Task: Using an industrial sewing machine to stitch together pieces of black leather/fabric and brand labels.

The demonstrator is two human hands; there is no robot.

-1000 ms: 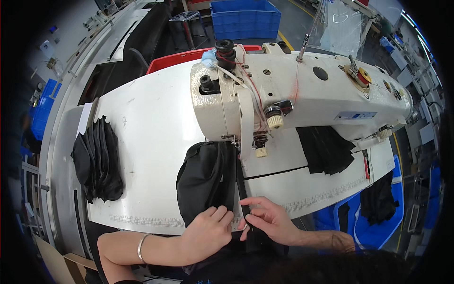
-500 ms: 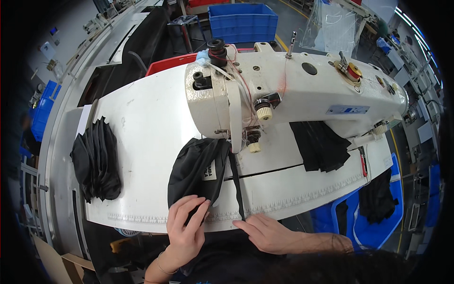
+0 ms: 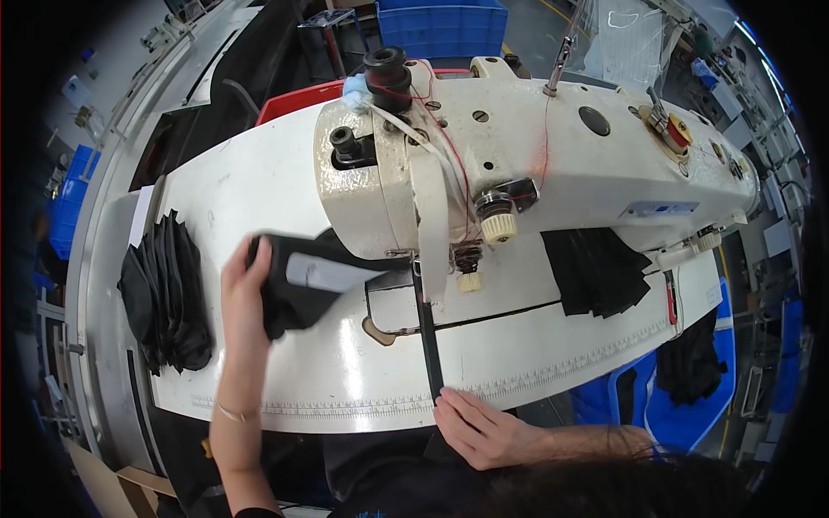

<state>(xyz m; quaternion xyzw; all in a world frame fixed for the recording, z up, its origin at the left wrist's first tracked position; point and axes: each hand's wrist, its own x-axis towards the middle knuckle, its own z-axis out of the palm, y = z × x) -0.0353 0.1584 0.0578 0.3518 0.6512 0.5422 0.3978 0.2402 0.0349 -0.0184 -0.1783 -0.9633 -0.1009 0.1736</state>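
In the head view, the left hand (image 3: 244,302) has its thumb and fingers closed in a pinch on the outer edge of a soft black fabric panel (image 3: 294,309) with a pale, blurred rectangular patch (image 3: 324,274) on it. The right hand (image 3: 479,430) has its fingers drawn together, the tips closed on the near end of a long, narrow black fabric strip (image 3: 428,341) at the front edge of the white tabletop (image 3: 250,177); how the thumb lies is hidden. The panel is held at the left of the needle area of a cream-white metal sewing machine (image 3: 561,160), its long axis running roughly left to right, its narrowing right end pointing to the presser foot. The strip's long axis runs from beneath the machine head toward the person, nearly straight, its near end slightly to the right. Whether panel and strip are joined under the head cannot be told. Counted, there are one panel, one strip, one machine and two fanned stacks on the tabletop: a left stack of black fabric pieces (image 3: 164,298), lying lengthwise front to back, and a right stack of black fabric pieces (image 3: 596,272), partly under the machine arm. One red-handled tool (image 3: 670,298) lies near the right stack, and one open blue plastic bin (image 3: 682,429) at lower right holds more black fabric (image 3: 691,363).
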